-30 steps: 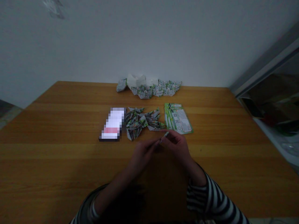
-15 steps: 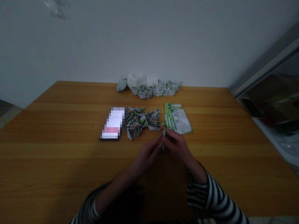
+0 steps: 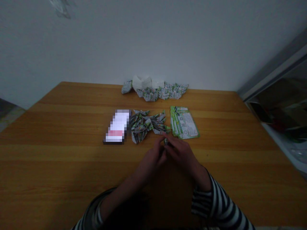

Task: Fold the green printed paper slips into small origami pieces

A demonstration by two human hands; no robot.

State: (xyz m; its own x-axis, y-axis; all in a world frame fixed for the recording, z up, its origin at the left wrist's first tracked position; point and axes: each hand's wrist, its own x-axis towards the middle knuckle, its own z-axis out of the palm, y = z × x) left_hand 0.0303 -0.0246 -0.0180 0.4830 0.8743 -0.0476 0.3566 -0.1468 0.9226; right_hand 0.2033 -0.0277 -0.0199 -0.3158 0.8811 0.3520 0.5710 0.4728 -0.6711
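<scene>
My left hand and my right hand meet above the wooden table, fingertips pinched together on a small folded paper piece printed green and white. Most of that piece is hidden by my fingers. Just beyond my hands lies a pile of folded paper pieces of the same print. To the right of the pile sits a flat stack of green printed sheets.
A phone with a lit, blurred screen lies left of the pile. A row of more folded paper shapes lines the far table edge by the white wall. A window frame and sill run along the right.
My hands have moved slightly forward toward the pile and closed tighter together. The small paper piece turned from slanting to upright and is now mostly covered by my fingers.
</scene>
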